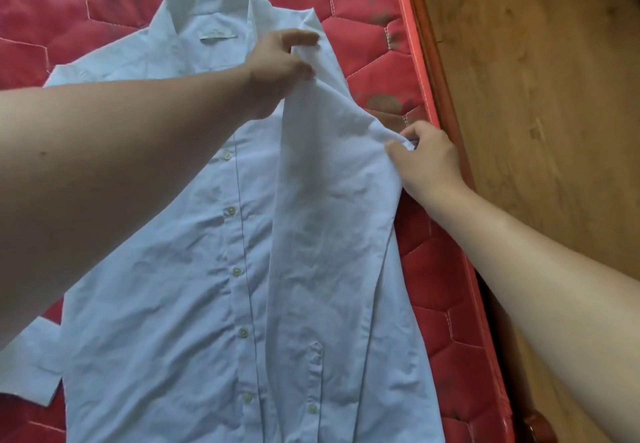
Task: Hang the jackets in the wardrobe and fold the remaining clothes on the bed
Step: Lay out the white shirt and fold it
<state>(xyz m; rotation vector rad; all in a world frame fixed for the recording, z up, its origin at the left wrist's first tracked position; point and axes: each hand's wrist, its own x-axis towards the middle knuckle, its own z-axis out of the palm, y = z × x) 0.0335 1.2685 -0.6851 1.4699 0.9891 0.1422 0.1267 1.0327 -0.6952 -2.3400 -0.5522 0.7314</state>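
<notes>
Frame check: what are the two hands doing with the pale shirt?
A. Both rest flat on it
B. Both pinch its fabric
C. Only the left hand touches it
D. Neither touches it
B: the left hand pinches the shirt at the shoulder beside the collar, and the right hand pinches a fold at its side, near the edge of the red mattress.

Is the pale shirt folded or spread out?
Mostly spread: the shirt lies button side up on the mattress; only one sleeve is folded across it, pinched by the left hand and right hand.

Bare forearms (114, 165); one small mole (43, 154)
</notes>
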